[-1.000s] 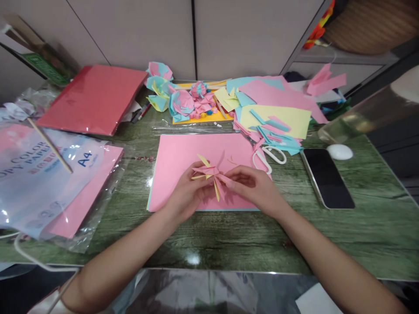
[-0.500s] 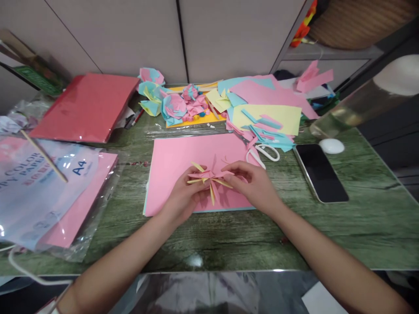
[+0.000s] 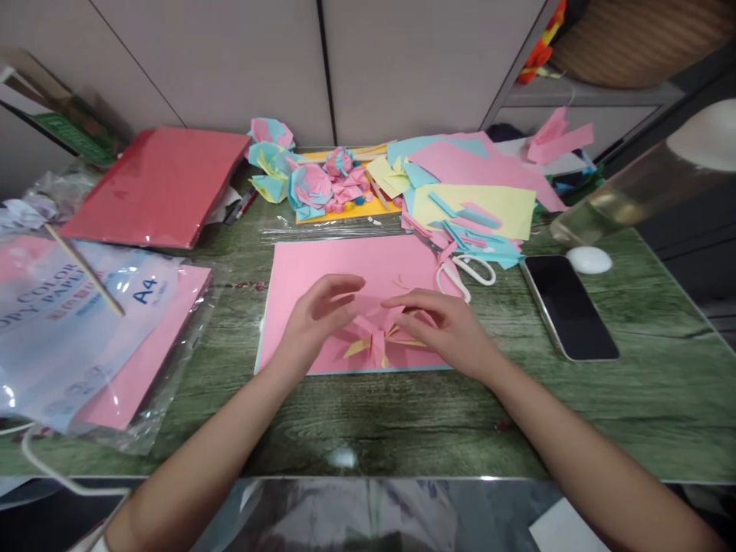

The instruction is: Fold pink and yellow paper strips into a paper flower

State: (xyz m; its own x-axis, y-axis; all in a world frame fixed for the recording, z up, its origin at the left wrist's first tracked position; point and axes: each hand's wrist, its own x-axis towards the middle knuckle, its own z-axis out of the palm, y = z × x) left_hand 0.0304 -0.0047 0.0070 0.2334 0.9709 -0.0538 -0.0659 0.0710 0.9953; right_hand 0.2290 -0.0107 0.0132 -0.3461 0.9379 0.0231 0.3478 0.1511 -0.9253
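Note:
A folded pink and yellow paper flower [image 3: 376,343] with thin pointed strips lies on a stack of pink paper [image 3: 345,264]. My left hand [image 3: 322,314] hovers at its upper left, thumb and fingers apart, holding nothing. Close over the flower's right side is my right hand [image 3: 442,326], its thumb and fingers separated. The right hand partly hides the strips there, and I cannot tell whether it touches them. Small thin curled bits [image 3: 401,281] rest on the pink sheet just beyond the right hand.
White-handled scissors [image 3: 474,268] and a phone [image 3: 569,307] lie to the right, near a clear bottle [image 3: 621,188]. Coloured paper scraps [image 3: 477,207] and folded paper flowers [image 3: 313,186] line the back. At left are a red packet [image 3: 155,188] and a bagged A4 paper pack [image 3: 86,330].
The paper flower, held between both hands before, now rests lower on the pink paper. My left hand has let go and risen slightly up and left; my right hand's grip has loosened.

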